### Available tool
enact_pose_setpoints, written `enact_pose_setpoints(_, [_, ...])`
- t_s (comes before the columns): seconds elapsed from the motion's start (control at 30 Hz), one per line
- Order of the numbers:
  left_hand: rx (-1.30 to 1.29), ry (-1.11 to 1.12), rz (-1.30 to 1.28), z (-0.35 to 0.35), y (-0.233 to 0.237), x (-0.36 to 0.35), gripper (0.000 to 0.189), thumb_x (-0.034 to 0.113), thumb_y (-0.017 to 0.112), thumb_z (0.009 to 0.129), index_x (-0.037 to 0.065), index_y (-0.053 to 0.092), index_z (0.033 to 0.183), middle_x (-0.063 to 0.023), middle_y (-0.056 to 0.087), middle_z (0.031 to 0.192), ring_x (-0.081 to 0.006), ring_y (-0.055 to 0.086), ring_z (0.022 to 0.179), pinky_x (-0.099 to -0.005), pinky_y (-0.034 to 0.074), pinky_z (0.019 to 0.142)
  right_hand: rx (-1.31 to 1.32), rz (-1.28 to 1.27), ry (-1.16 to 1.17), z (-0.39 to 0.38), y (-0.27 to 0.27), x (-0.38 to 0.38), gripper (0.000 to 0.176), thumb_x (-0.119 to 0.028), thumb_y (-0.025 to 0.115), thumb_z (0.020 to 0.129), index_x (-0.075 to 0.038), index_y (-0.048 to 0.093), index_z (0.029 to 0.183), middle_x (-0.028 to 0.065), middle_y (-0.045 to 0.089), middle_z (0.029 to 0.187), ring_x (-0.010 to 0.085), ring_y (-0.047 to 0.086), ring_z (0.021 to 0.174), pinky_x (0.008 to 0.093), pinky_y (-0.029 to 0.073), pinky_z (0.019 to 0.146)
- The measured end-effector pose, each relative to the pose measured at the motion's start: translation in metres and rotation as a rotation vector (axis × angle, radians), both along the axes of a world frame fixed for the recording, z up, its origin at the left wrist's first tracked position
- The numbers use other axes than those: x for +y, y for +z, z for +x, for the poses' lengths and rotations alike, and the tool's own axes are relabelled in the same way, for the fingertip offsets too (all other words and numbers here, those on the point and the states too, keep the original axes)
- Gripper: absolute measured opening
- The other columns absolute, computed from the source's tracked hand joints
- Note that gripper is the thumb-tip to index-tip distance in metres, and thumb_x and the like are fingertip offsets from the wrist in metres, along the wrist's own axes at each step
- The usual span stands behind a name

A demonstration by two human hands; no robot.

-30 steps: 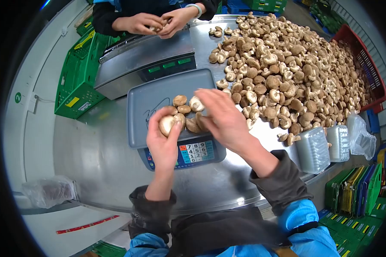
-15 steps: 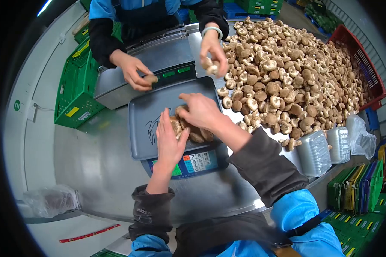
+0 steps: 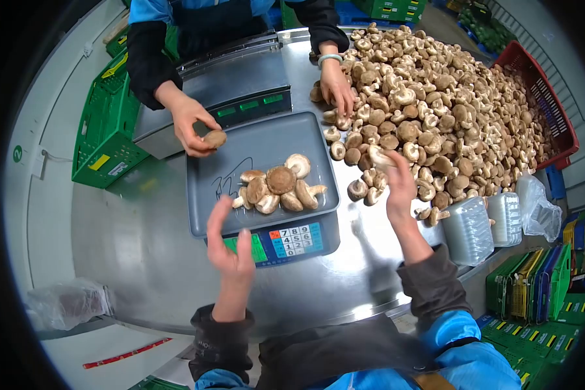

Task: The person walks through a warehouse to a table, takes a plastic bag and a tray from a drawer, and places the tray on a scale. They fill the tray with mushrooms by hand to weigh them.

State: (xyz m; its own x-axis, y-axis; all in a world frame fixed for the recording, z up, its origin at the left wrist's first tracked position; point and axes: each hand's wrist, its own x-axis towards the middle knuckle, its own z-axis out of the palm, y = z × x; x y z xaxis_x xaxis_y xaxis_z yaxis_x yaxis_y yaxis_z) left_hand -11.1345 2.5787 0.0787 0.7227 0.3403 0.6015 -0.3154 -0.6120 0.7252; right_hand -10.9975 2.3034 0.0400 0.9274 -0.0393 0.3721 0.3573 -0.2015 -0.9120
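Several brown mushrooms (image 3: 280, 180) lie grouped in a clear tray on the grey scale pan (image 3: 208, 221). My left hand (image 3: 231, 244) hovers at the pan's front edge, fingers apart and holding nothing. Over the left edge of the big mushroom pile (image 3: 429, 110), my right hand (image 3: 402, 188) has a pale mushroom (image 3: 380, 156) at its fingertips. Below the pan, the scale's keypad (image 3: 296, 240) and green display show.
Across the table (image 3: 143, 260), a co-worker's hand (image 3: 192, 127) holds a mushroom above the pan; their other hand (image 3: 337, 84) touches the pile. Stacked clear trays (image 3: 468, 231) stand at right. A green crate (image 3: 110, 130) is left, a red crate (image 3: 549, 97) right.
My right hand has moved from the pan to the pile and taken a mushroom. My left hand has drawn back toward me, uncovering the grouped mushrooms. The co-worker's right-side hand has reached the pile.
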Motion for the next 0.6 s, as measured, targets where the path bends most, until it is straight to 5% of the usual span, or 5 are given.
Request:
enact_pose_setpoints(0.13, [0.262,-0.313,-0.149,-0.067,-0.023,-0.039,0.034,0.003,0.051,0.080,-0.004,0.050,0.113,-0.0166,0.059,0.109,-0.0225,0.056,0.103,-0.0350,0.044,0.090,0.188,-0.131,-0.056,-0.058,-0.013,-0.055,0.025,-0.014,0.045,0.093,0.000,0.056,0.110,0.0094,0.062,0.098,0.0165,0.057,0.092,0.0282,0.044,0.083])
enact_pose_setpoints(0.23, [0.544,-0.515,-0.360,-0.098,-0.042,-0.085,0.033,0.003,0.055,0.082,-0.001,0.050,0.115,-0.0131,0.062,0.104,-0.0189,0.061,0.093,-0.0309,0.048,0.082,0.229,-0.286,0.144,-0.092,-0.015,-0.054,0.026,-0.013,0.044,0.093,0.001,0.054,0.113,0.0083,0.061,0.095,0.0161,0.057,0.090,0.0271,0.044,0.082])
enact_pose_setpoints(0.37, [0.669,-0.688,-0.388,-0.112,-0.038,-0.125,0.035,0.007,0.060,0.084,-0.001,0.050,0.117,-0.0138,0.063,0.103,-0.0196,0.063,0.092,-0.0298,0.049,0.081,0.176,-0.184,0.227,-0.112,-0.008,-0.024,0.028,-0.008,0.051,0.087,0.000,0.053,0.114,0.0123,0.059,0.098,0.0226,0.057,0.093,0.0314,0.043,0.085])
enact_pose_setpoints(0.6, [0.628,-0.577,-0.414,-0.113,-0.044,-0.109,0.035,0.004,0.058,0.086,-0.002,0.048,0.118,-0.0142,0.062,0.104,-0.0199,0.063,0.092,-0.0299,0.050,0.080,-0.185,-0.135,0.181,-0.103,0.035,0.037,0.039,-0.010,0.054,0.083,-0.001,0.048,0.120,0.0155,0.057,0.108,0.0291,0.055,0.096,0.0356,0.043,0.086])
